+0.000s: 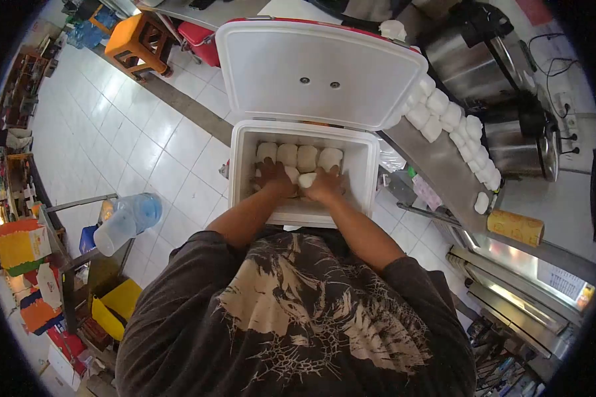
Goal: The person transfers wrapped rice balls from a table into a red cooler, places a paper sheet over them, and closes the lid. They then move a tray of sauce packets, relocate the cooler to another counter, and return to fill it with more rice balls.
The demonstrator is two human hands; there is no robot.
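both hands down inside the open white foam cooler box [371, 173], lid [318, 69] propped upright behind. left hand [275, 177] spread flat over pale round dough buns [298, 157] packed in a row. right hand [323, 185] curled around one white bun [307, 179]. more white buns [444, 116] lined along the steel table [437, 169] to the right.

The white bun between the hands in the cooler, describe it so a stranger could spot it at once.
Find the open white foam cooler box on the tiled floor, lid up. Inside, a row of pale round buns lines the far wall. The small white bun lies nearer, alone between the left hand and right hand.
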